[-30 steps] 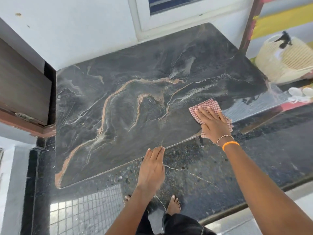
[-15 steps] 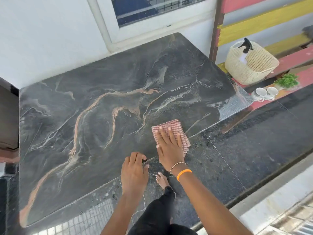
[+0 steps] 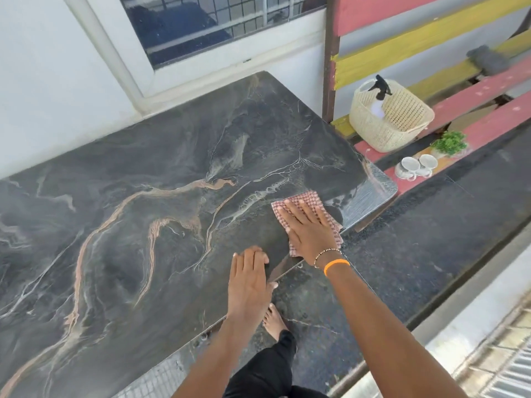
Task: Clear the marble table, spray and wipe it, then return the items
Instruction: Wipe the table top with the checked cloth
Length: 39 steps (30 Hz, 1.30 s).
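The dark grey marble table, veined in orange and white, stands against the white wall under the window, and its top carries nothing but the red-and-white checked cloth near the front right corner. The right hand lies flat on that cloth, fingers straight and spread, pressing it to the stone rather than gripping it. The left hand rests palm-down on the front edge of the slab, fingers straight, holding nothing; it looks like a brace.

The cloth seems thin, soft and limp, so I judge it will bunch or slide out unless the palm keeps broad pressure on its middle, as it does here. The polished stone looks slick, more so where it is damp, and the far right corner shines as though wet.

The cleared items wait on the red and yellow slatted bench to the right: a cream woven basket with a black-topped spray bottle inside, two white cups, and a small green plant. The cups look breakable and are best taken by their handles; the basket looks light and is best lifted by its rim.
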Available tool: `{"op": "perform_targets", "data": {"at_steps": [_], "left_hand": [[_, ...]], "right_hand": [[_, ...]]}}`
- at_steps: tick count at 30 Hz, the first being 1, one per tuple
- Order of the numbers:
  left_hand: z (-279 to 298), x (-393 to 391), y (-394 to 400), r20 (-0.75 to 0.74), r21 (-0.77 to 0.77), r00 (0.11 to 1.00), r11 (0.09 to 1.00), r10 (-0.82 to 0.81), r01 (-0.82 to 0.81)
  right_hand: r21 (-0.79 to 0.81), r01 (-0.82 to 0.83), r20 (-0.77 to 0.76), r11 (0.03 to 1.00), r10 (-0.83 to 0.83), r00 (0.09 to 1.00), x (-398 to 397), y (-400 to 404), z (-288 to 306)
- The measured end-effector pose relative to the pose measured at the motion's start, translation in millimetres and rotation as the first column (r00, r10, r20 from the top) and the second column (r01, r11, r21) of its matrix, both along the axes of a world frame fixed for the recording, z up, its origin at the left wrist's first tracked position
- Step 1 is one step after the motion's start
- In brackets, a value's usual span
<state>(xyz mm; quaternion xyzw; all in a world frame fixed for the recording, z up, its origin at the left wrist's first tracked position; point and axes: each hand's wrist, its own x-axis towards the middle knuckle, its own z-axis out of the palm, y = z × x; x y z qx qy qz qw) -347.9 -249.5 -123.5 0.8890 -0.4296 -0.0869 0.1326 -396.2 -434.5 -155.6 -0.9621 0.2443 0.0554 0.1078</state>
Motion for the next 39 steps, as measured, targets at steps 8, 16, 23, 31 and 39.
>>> {"op": "perform_targets", "data": {"at_steps": [8,16,23,31,39], "left_hand": [[-6,7,-68,-0.121,0.011,0.983,0.990,-0.140,0.142],[-11,10,-94,-0.125,-0.011,0.978,0.986,-0.167,0.167],[-6,2,-85,-0.127,0.030,0.991,0.999,0.045,-0.042],[-3,-21,-128,-0.070,0.108,0.985,0.983,0.158,-0.150],[2,-34,-164,-0.070,0.150,0.928,0.924,0.366,-0.353]], "right_hand": [[0.022,0.431,0.002,0.902,-0.431,0.902,-42,-144,1],[0.072,0.366,0.075,0.928,-0.371,0.926,-38,-73,14],[0.090,-0.190,-0.028,0.978,0.193,0.981,13,-54,16],[0.044,-0.161,-0.023,0.986,0.163,0.986,60,-150,5],[0.049,-0.042,-0.047,0.998,0.044,0.998,12,-237,6]]}}
